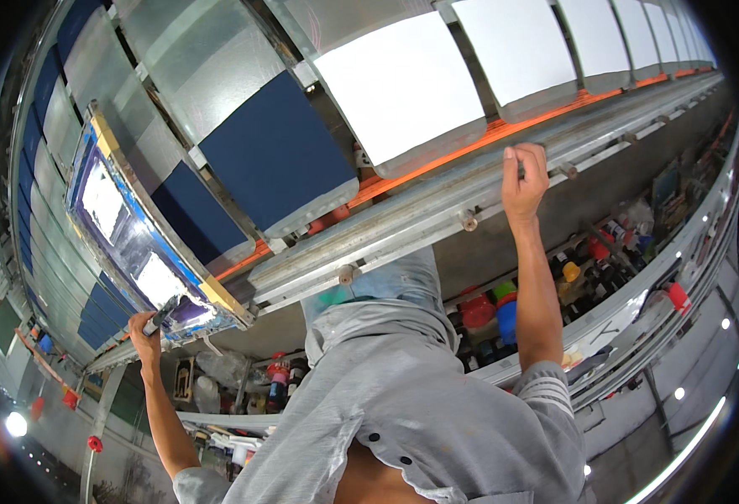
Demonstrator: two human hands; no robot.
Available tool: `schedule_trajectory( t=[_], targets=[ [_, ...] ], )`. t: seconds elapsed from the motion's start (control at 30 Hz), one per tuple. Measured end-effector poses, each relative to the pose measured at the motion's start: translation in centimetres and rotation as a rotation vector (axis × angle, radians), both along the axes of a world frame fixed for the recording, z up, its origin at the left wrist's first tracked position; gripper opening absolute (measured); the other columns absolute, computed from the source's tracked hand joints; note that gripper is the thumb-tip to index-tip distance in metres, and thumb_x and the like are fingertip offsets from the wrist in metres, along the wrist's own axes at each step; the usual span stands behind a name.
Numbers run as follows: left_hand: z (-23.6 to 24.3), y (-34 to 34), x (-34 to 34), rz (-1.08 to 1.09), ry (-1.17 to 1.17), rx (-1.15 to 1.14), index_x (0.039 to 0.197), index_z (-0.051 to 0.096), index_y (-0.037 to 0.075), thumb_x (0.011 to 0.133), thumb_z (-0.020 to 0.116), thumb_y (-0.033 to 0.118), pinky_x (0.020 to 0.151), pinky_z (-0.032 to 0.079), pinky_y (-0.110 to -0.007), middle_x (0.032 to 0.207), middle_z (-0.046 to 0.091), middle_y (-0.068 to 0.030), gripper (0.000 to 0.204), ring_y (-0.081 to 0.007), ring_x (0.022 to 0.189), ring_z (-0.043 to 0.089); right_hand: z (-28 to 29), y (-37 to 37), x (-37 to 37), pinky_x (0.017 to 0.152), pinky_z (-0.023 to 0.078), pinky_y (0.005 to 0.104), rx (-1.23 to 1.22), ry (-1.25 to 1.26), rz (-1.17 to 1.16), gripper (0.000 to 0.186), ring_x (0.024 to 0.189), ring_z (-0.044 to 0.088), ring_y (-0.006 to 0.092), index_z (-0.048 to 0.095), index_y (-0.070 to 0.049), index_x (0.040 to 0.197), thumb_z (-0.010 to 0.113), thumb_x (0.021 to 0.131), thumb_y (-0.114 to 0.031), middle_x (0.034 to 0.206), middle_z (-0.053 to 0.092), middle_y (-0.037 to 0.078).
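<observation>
At the left, my left hand [144,329] is closed around a dark, narrow tool [165,312] whose kind I cannot make out. The tool lies against the near corner of a tilted screen-printing frame [107,144], edged in blue and yellow tape and smeared with dark ink. My right hand [527,175] is raised over the long metal rail [437,220], its fingers curled in; anything inside them is hidden. Beyond it lie flat white panels [403,88]. A dark blue panel [277,155] sits between these and the frame.
More printing boards with blue and white sheets run along the table both ways. An orange strip [504,130] follows its near edge, and round pegs [468,220] stick out of the rail. Below are shelves with bottles and a blue container [506,322].
</observation>
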State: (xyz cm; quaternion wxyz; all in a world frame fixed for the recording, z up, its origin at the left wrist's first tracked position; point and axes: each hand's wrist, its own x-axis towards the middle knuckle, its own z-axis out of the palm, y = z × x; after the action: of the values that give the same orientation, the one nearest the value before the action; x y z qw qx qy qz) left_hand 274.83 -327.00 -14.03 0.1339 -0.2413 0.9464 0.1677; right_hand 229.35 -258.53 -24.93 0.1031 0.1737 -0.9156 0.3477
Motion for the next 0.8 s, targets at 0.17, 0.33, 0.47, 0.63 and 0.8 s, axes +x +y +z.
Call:
schedule_trajectory(
  t=[0.17,0.33,0.47,0.63,0.8],
  targets=[
    [0.8,1.2,0.8,0.038,-0.068,-0.03,0.108,0.074,0.005,0.078,0.073,-0.001,0.094,0.05,-0.045,0.103,0.073,-0.0145,0.031,-0.0358,0.102,0.067,-1.1,0.1,0.0,0.076,0.051,0.0403,0.05,-0.162,-0.117,0.008,0.086,0.063,0.0317,0.063,0.003,0.092,0.065,0.097,-0.002,0.093,0.065,0.015],
    [1.3,2.4,0.2,0.027,-0.121,-0.042,0.11,0.072,0.004,0.082,0.075,0.01,0.096,0.051,-0.044,0.108,0.073,-0.0151,0.029,-0.0341,0.103,0.068,-1.1,0.5,-0.3,0.084,0.053,0.0418,0.131,-0.095,-0.169,0.01,0.097,0.066,0.0335,0.065,0.005,0.096,0.062,0.1,-0.003,0.101,0.068,0.016],
    [1.3,2.6,0.6,0.034,-0.073,-0.046,0.114,0.071,0.004,0.082,0.074,0.01,0.097,0.05,-0.044,0.111,0.073,-0.0144,0.033,-0.0335,0.105,0.066,-0.9,0.0,-0.9,0.091,0.052,0.0436,0.234,-0.16,-0.176,0.013,0.105,0.066,0.0349,0.067,0.006,0.098,0.061,0.102,-0.004,0.104,0.069,0.016],
    [1.4,2.4,0.7,0.008,-0.106,-0.07,0.116,0.071,0.005,0.076,0.071,-0.003,0.098,0.05,-0.042,0.11,0.073,-0.0142,0.041,-0.0313,0.104,0.065,-0.8,-0.6,-1.4,0.107,0.045,0.0501,0.39,-0.187,-0.12,0.017,0.112,0.066,0.0348,0.07,0.002,0.1,0.058,0.104,-0.009,0.105,0.071,0.013],
    [1.7,2.0,0.3,0.034,-0.16,-0.068,0.109,0.073,0.005,0.077,0.072,-0.003,0.095,0.05,-0.041,0.108,0.074,-0.0127,0.033,-0.03,0.101,0.067,-0.9,-0.7,-1.3,0.113,0.04,0.0531,0.473,-0.227,-0.107,0.019,0.113,0.068,0.0315,0.07,-0.001,0.099,0.057,0.104,-0.013,0.105,0.073,0.011]
  ],
)
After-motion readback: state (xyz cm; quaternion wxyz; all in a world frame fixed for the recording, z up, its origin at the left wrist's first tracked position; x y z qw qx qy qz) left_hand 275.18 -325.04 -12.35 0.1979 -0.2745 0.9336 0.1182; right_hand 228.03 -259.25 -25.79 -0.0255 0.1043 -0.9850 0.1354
